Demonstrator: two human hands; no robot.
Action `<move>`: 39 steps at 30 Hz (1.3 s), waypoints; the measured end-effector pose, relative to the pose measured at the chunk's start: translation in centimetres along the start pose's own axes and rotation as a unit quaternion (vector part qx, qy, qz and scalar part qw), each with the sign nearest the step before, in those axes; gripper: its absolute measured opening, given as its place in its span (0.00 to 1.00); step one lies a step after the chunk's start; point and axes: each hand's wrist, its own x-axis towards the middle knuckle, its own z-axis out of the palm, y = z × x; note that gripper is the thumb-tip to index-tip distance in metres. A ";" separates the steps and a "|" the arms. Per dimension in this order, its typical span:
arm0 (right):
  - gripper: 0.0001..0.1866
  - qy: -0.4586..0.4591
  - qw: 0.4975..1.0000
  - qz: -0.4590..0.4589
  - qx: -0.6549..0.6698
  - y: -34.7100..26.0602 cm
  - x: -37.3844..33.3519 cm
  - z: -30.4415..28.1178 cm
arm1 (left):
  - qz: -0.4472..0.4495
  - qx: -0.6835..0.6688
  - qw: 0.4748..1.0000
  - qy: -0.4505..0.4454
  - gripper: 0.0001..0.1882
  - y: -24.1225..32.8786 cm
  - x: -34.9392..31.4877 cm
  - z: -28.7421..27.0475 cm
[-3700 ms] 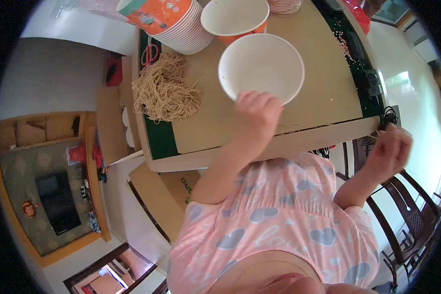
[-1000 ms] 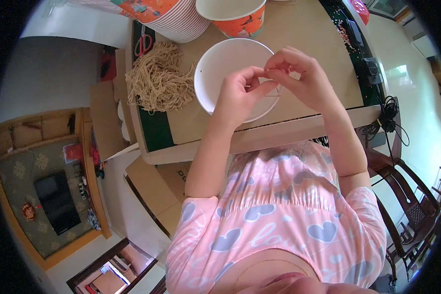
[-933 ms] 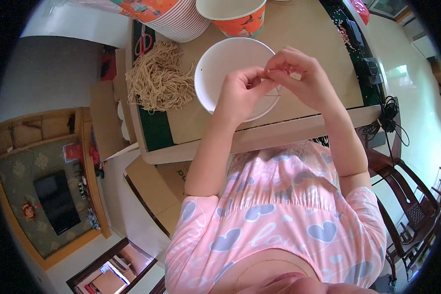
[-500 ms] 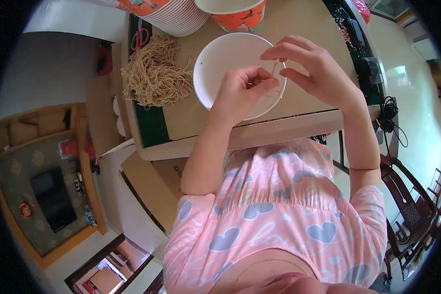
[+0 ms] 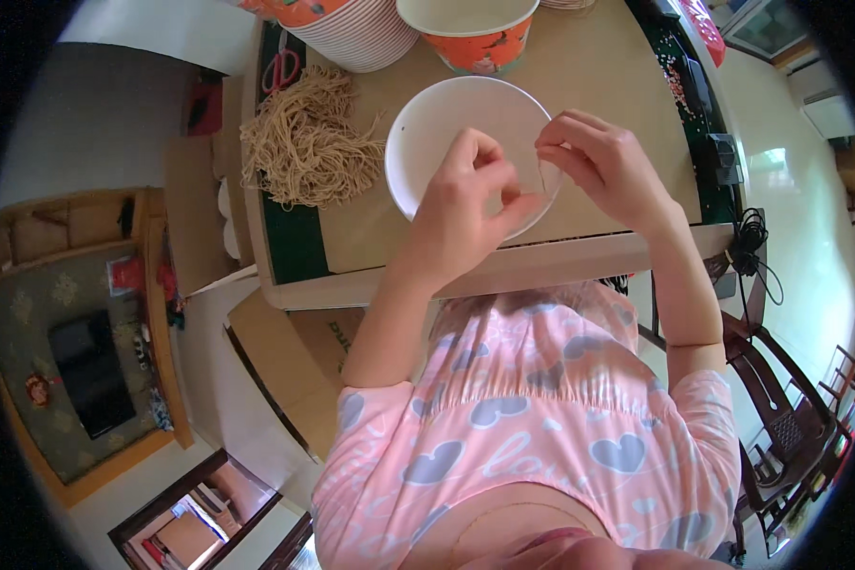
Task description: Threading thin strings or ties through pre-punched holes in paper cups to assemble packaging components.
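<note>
String, one thin bit, is held by the right hand, with thumb and finger pinched at the tips, and is hung down toward the left thumb. The left hand is held just beside it, thumb and first finger curled with a gap between; it cannot be told if the string is held there too. Both hands are held over the tub, which is set near the front edge of the table. Its white inside can be seen. To the left, a tan heap of string is laid, with red scissors just behind. Behind the tub, an orange tub is placed, with a stack of tubs to its left. Black cord is bunched at the right corner.
</note>
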 end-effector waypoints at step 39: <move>0.17 0.275 0.960 -0.011 0.047 -2.3 -4.2 7.1 | -0.262 -0.325 0.908 -0.030 0.05 0.8 0.7 -0.3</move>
